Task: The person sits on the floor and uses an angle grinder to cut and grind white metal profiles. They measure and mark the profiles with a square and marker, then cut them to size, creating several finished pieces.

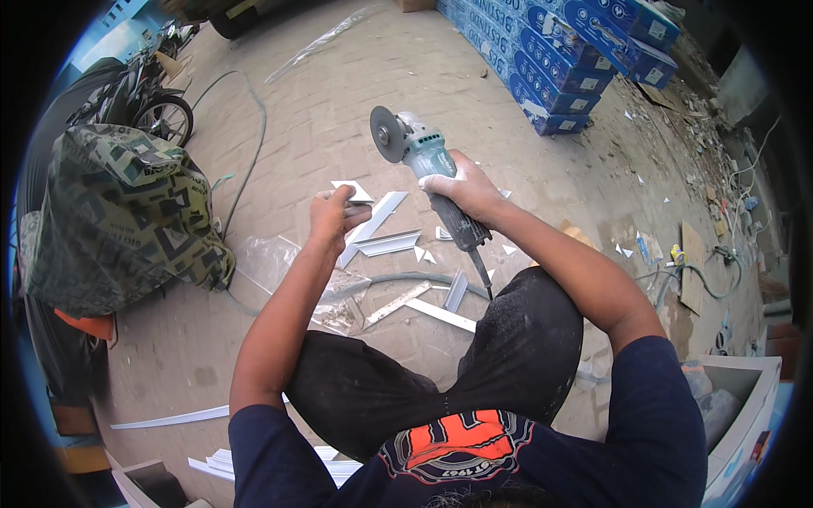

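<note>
My right hand [464, 186] is wrapped round the body of a teal and black angle grinder [436, 161]. Its grey cutting disc [387, 134] points up and away to the left, clear of everything. Between the thumb and fingers of my left hand [337, 217] is a small white trim piece [352, 191] with an angled end. Below the hands, white trim strips [373, 229] and a short profiled length [389, 243] lie on the paving. Small white triangular offcuts [424, 254] are scattered beside them. The grinder's cord [483, 269] runs down toward my knee.
Stacked blue boxes [559, 76] stand at the far right. At the left are a patterned cover [127, 212] and a motorcycle [165, 118]. A grey hose [258, 127] crosses the paving. Long white strips [174, 419] lie at lower left, and a pale open container [741, 415] sits at lower right.
</note>
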